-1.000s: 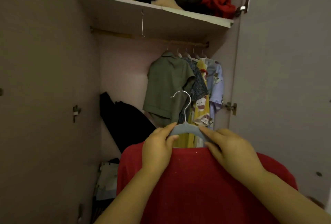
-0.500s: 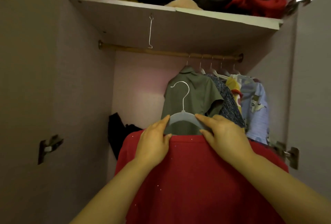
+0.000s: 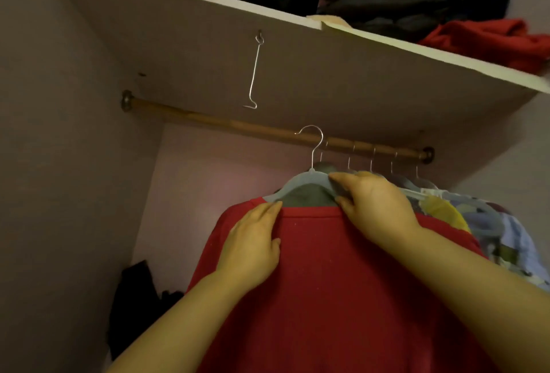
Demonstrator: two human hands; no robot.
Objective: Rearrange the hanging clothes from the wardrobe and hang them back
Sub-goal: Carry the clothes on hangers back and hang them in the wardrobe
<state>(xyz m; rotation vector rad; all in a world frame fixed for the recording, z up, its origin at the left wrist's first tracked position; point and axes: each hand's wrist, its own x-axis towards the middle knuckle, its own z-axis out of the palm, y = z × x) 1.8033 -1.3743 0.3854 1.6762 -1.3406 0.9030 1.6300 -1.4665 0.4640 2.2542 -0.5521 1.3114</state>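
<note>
A red garment (image 3: 327,289) hangs on a pale blue hanger (image 3: 300,183) with a metal hook that reaches up to the wooden rail (image 3: 226,125); whether the hook rests on the rail I cannot tell. My right hand (image 3: 375,205) grips the hanger's right shoulder, thumb over it. My left hand (image 3: 253,244) lies on the garment's left shoulder, fingers fairly straight, fingertips at the hanger's left arm. Behind the red garment hangs a green shirt (image 3: 309,197).
Several more garments (image 3: 482,223) hang on the rail's right end. A thin wire hook (image 3: 254,74) dangles from the shelf (image 3: 416,51), which holds piled clothes. Dark fabric (image 3: 137,298) lies low at the left. The rail's left half is bare.
Both hands have raised the hanger with the red garment up and right, toward the rail. The view has tilted upward and closer to the wardrobe.
</note>
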